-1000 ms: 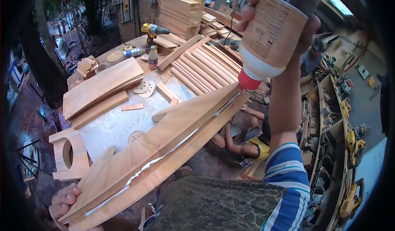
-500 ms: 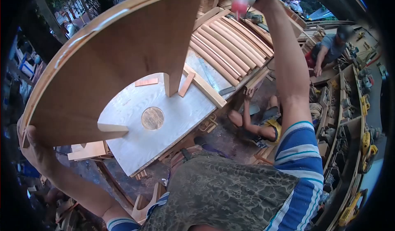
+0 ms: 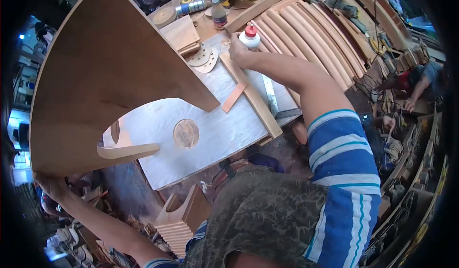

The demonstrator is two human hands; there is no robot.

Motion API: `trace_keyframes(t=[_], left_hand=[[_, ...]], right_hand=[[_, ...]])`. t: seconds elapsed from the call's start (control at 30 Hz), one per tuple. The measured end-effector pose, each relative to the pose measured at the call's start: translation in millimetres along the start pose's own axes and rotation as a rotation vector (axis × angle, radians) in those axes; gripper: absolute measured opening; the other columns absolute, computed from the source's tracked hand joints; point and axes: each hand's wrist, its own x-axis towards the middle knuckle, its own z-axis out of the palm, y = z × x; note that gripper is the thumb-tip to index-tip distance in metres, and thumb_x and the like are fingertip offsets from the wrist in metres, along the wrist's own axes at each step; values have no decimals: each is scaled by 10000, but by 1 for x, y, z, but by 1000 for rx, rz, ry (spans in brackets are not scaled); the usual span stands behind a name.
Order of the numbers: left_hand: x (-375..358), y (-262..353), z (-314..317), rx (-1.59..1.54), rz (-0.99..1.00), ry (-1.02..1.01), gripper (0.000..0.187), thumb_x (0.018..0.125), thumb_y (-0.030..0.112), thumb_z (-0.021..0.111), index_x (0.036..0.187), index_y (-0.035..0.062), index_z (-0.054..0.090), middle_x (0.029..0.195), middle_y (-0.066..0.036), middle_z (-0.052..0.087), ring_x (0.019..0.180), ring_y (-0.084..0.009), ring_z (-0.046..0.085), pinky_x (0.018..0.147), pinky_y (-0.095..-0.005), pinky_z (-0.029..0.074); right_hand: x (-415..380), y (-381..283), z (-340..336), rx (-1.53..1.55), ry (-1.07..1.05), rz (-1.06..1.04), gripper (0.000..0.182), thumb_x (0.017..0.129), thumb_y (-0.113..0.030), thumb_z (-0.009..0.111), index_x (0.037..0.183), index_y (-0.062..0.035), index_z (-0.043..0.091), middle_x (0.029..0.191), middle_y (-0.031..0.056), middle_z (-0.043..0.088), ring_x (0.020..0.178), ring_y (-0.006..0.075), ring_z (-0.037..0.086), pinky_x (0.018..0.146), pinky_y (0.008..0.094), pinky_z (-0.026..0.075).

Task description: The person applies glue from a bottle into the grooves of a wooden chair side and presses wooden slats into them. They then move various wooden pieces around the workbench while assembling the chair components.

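Note:
A large curved wooden panel (image 3: pixel 100 72) with an arched cutout stands tilted over the left part of the white-topped table (image 3: pixel 215 129). My left hand (image 3: pixel 51 186) grips its lower left edge, with the fingers partly hidden behind the wood. My right hand (image 3: pixel 238 49) is closed round a white squeeze bottle (image 3: pixel 249 40) with a red cap. That bottle is upright, cap up, beside a row of curved wooden slats (image 3: pixel 306 41). Below the right forearm lie a wooden strip (image 3: pixel 253 98) and a metal square (image 3: pixel 270 96). A small thin wood piece (image 3: pixel 234 97) rests against the strip.
Sanding discs (image 3: pixel 205 60), stacked boards (image 3: pixel 181 34), a small dark-labelled bottle (image 3: pixel 219 14) and a spray can (image 3: pixel 190 7) occupy the far side. Stacked cut wood pieces (image 3: pixel 179 215) stand below the near edge. Another person (image 3: pixel 420 86) works at the right.
My right hand has lowered the bottle from high up, cap down, to the table area, cap up. The panel has turned, and the pale glue line on its curved edge no longer shows.

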Motion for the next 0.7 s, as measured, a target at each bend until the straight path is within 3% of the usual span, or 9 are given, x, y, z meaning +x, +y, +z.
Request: trace_keyframes(t=[0.1,0.17,0.2,0.27,0.3,0.37,0.5,0.57,0.7], left_hand=[[-32,8,-10,-175,186,68,333,975,280,736,1201,76,601,1138,22,596,1094,-134,515,1060,-350,410],[-38,20,-12,577,344,431,381,931,284,795,1187,69,611,1139,5,605,1080,-147,526,1044,-355,422],[-32,17,-14,572,345,426,381,931,284,795,1187,69,611,1139,5,605,1080,-147,526,1044,-355,422],[-22,5,-24,-582,182,19,440,925,377,795,1176,57,627,1174,-16,628,1105,-164,548,1056,-388,431],[-30,18,-36,-585,186,23,440,925,377,795,1176,57,627,1174,-16,628,1105,-164,548,1056,-388,431],[-50,51,-73,718,415,375,494,956,435,743,1239,48,626,1242,-32,640,1162,-184,563,1050,-403,447],[-10,0,-23,585,312,276,566,978,467,699,1333,38,590,1308,-58,633,1197,-204,576,1040,-404,462],[3,-48,-1,876,652,752,651,969,500,695,1388,23,551,1319,-89,628,1175,-222,596,1018,-382,480],[30,-116,82,1302,667,456,737,919,634,695,1250,-18,602,1134,-58,636,1049,-141,598,923,-289,464]], right_hand=[[-4,-7,-5,-89,24,-157,319,987,-253,599,1245,-137,747,1237,73,728,1161,350,630,961,640,386],[-20,-5,-9,-143,48,-169,327,981,-252,603,1248,-130,746,1246,77,726,1181,353,617,989,635,371],[-24,0,-9,-204,74,-164,334,975,-250,606,1251,-122,745,1255,82,724,1201,356,604,1018,629,355],[-25,1,-1,-272,102,-46,340,954,-240,618,1243,-122,752,1281,93,717,1265,370,564,1068,606,328],[-45,1,-9,-134,281,-56,350,915,-246,662,1232,-133,759,1286,89,716,1274,361,562,1058,574,344],[-78,-3,-36,110,398,-102,271,882,-269,696,1107,-166,807,1178,62,752,1225,320,582,1030,502,380],[-82,-63,-24,413,486,-248,337,910,-446,618,950,-180,822,967,6,757,1073,249,594,954,454,404],[-61,-107,0,502,426,-239,382,910,-500,604,899,-186,820,951,15,758,1076,250,593,946,453,408],[-100,-91,-24,510,469,-272,380,967,-461,568,880,-185,812,915,21,741,1081,249,607,963,461,425]])
